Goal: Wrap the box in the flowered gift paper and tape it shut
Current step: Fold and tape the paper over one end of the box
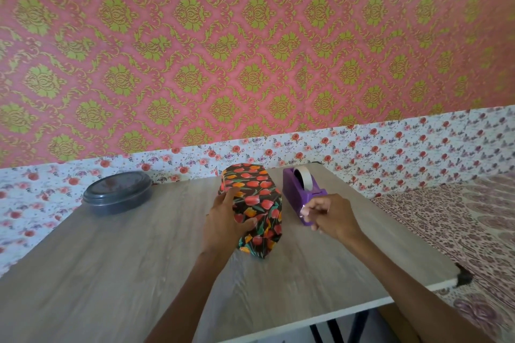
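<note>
1. Pink wallpaper (250,36) with a green-gold damask print fills the upper half of the frame.
2. A table (111,259) with a pale grey wood-grain top takes up most of the lower half, running from the lower left up to the centre.
3. A white band of flowered wall covering (390,153) runs across the middle of the frame, between the wallpaper and the table's far edge.
4. A patterned cloth (459,217) in mauve and cream lies at the right edge, beyond the table.
5. The box (256,198) stands near the centre of the frame on the table. It is already covered in dark paper printed with red and orange tulips. The paper at its near end is folded down loosely and looks creased.
6. A round dark grey container (118,192) with a lid sits at centre left on the table, well apart from the box.
7. A purple tape dispenser (299,192) stands just right of the box, with a pale roll of tape (305,178) in it.
8. The left hand (223,225) grips the box from its left side, fingers laid over the top and thumb pressed on the near face.
9. The right hand (331,217) is right of centre, just in front of the dispenser, with thumb and forefinger pinching a short strip of tape (302,210). The other fingers are curled and slightly blurred.
10. A small black corner guard (464,277) caps the table's corner at lower right.
</note>
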A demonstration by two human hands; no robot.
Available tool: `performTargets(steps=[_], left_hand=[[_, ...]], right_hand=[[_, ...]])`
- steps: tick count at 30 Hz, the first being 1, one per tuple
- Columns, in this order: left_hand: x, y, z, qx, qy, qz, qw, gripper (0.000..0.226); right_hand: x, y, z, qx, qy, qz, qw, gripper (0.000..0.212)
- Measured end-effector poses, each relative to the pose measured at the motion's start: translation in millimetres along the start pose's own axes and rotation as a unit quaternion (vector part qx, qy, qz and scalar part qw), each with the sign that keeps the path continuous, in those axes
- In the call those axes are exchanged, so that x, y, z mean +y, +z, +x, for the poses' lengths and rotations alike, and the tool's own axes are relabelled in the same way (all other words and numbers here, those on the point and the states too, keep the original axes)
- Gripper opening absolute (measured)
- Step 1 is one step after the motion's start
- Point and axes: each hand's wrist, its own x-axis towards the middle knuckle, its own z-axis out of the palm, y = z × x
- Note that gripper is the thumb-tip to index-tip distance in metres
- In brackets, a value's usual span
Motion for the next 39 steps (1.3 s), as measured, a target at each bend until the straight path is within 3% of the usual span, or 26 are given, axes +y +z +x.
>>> performTargets(steps=[4, 8, 11, 13, 16, 24, 27, 39], left_hand=[[-2, -2, -3, 0.007, -0.002, 0.001, 1.000, 0.087], [-3, -1, -3, 0.003, -0.004, -0.004, 1.000, 0.086], [-4, 0, -2, 0.013, 0.001, -0.009, 1.000, 0.084], [-5, 1, -2, 0.013, 0.002, -0.011, 1.000, 0.084], [-7, 1, -2, 0.017, 0.001, -0.004, 1.000, 0.084], [-18, 5, -2, 0.032, 0.025, -0.068, 0.997, 0.080], [-21, 7, -1, 0.034, 0.032, -0.070, 0.996, 0.079], [-24, 17, -2, 0.024, 0.035, -0.107, 0.993, 0.077]], right_hand=[[-15, 25, -15, -0.051, -0.135, -0.028, 0.989, 0.011], [-18, 46, -13, -0.060, -0.250, -0.155, 0.954, 0.028], [-25, 60, -13, -0.102, -0.240, -0.275, 0.925, 0.096], [-30, 69, -13, -0.061, -0.238, -0.285, 0.926, 0.110], [-35, 75, -5, -0.027, -0.232, -0.267, 0.935, 0.112], [-36, 89, 5, -0.050, -0.246, -0.325, 0.912, 0.117], [-37, 96, 4, -0.019, -0.242, -0.367, 0.898, 0.122], [-58, 99, -10, 0.026, -0.219, -0.458, 0.861, 0.105]])
